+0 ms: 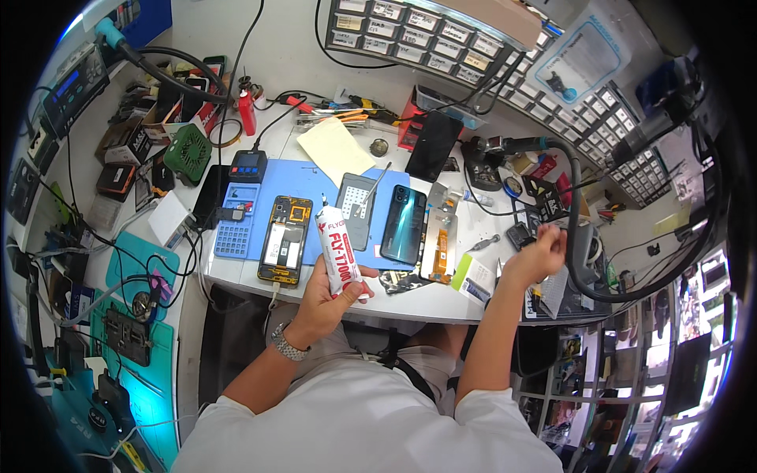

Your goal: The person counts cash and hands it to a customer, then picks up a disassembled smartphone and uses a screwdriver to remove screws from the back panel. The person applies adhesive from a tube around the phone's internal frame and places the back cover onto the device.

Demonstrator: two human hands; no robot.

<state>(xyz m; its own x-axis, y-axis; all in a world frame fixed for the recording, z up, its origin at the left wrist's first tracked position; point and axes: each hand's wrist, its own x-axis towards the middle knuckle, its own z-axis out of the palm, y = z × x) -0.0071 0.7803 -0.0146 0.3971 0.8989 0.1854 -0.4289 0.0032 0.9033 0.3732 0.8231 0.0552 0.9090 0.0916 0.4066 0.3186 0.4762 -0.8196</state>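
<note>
1. From my remote view, the left hand (325,301) is pinching the lower end of a white tube with red print (339,251), thumb on top.
2. The tube sits near the middle of my view, nozzle pointing just shy of twelve o'clock.
3. At three o'clock from it I see the right hand (539,256), fingers curled in; I cannot tell whether they pinch anything.
4. Around the tube: an opened phone (289,240) at nine, a grey plate (356,217) at one, a teal phone (404,225) at two, a yellow sheet (335,150) at twelve.
</note>
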